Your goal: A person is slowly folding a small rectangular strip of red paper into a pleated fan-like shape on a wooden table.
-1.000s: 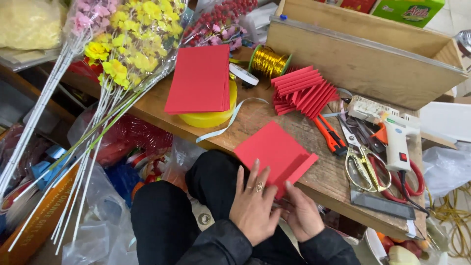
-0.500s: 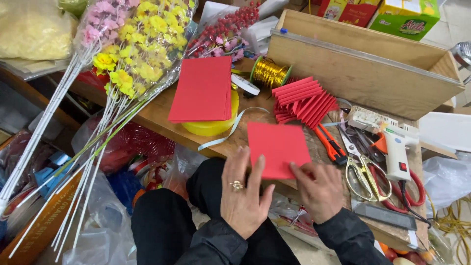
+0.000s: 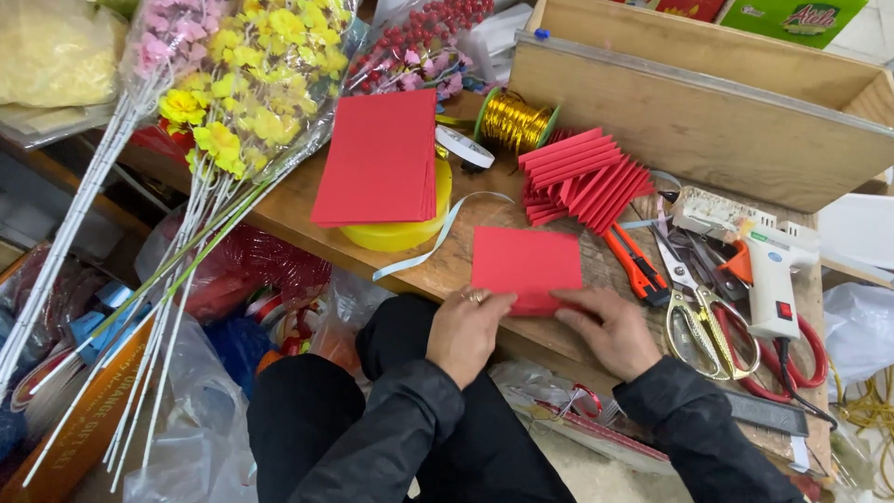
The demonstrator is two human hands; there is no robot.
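A folded red paper sheet (image 3: 526,263) lies flat on the wooden table (image 3: 447,251). My left hand (image 3: 466,333) presses its near left edge with curled fingers, a ring on one finger. At the sheet's near right edge my right hand (image 3: 605,328) pushes down with the fingertips. Behind the sheet lies a fan of folded red paper pieces (image 3: 577,177). A stack of flat red sheets (image 3: 377,158) rests on a round yellow container (image 3: 396,228) to the left.
Right of the sheet lie an orange utility knife (image 3: 636,267), gold scissors (image 3: 700,312), red-handled scissors (image 3: 801,349) and a white glue gun (image 3: 773,279). A gold wire spool (image 3: 512,119), a wooden box (image 3: 698,102) and wrapped artificial flowers (image 3: 233,84) stand behind.
The red sheet was turned and folded smaller, now squared on the table. Both hands slid to its near edge and press it down.
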